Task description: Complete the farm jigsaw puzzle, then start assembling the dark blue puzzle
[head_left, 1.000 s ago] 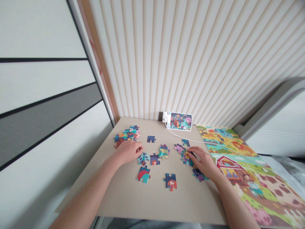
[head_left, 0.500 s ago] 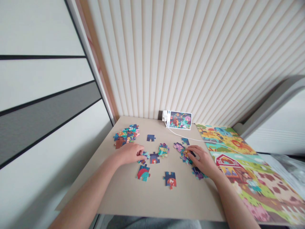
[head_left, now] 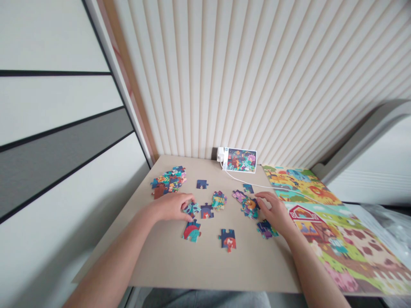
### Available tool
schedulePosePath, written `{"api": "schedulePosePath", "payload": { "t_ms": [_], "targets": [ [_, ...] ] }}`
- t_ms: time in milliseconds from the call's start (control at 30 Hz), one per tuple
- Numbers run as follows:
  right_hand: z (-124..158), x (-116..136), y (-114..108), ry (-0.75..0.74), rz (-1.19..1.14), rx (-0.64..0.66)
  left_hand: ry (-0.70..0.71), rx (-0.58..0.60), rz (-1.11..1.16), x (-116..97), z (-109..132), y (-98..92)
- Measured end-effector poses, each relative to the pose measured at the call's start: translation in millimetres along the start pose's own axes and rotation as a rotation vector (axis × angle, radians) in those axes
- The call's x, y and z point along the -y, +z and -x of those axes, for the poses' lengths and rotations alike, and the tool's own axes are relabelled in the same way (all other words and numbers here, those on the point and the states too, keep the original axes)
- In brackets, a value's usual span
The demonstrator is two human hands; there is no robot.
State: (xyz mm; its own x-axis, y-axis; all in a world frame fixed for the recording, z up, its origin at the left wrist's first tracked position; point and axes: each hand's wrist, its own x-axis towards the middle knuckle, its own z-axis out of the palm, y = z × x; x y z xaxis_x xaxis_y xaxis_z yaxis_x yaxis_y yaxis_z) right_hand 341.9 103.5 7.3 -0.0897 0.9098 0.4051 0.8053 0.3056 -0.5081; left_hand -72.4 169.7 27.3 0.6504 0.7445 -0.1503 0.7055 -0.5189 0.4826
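Left hand (head_left: 171,206): fingers (head_left: 188,201) are lying over a teal jigsaw piece (head_left: 192,209), grip unclear. Right hand (head_left: 275,212): fingers (head_left: 263,197) are spreading just beside a purple-and-orange piece cluster (head_left: 249,208). Loose pieces (head_left: 227,239) are lying apart on the surface (head_left: 205,265), a heap (head_left: 168,182) remaining farther left; no finished picture is forming.

My beige tabletop (head_left: 205,267) carries a heap of jigsaw pieces (head_left: 168,182) at ten o'clock, a picture card (head_left: 240,160) with a white charger (head_left: 220,154) and white cable (head_left: 244,181) at twelve, and loose jigsaw pieces (head_left: 227,239) scattered across its middle.
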Motion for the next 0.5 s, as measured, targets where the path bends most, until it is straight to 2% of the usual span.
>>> {"api": "schedulePosePath", "payload": {
  "t_ms": [333, 500],
  "targets": [
    [1.5, 11.5, 5.1, -0.045, 0.060, 0.149, -0.030, -0.028, -0.036, -0.2, -2.1, 2.7],
    [4.1, 9.6, 8.2, -0.090, 0.097, 0.221, -0.052, -0.023, -0.038, 0.3, -3.4, 4.2]
  ]
}}
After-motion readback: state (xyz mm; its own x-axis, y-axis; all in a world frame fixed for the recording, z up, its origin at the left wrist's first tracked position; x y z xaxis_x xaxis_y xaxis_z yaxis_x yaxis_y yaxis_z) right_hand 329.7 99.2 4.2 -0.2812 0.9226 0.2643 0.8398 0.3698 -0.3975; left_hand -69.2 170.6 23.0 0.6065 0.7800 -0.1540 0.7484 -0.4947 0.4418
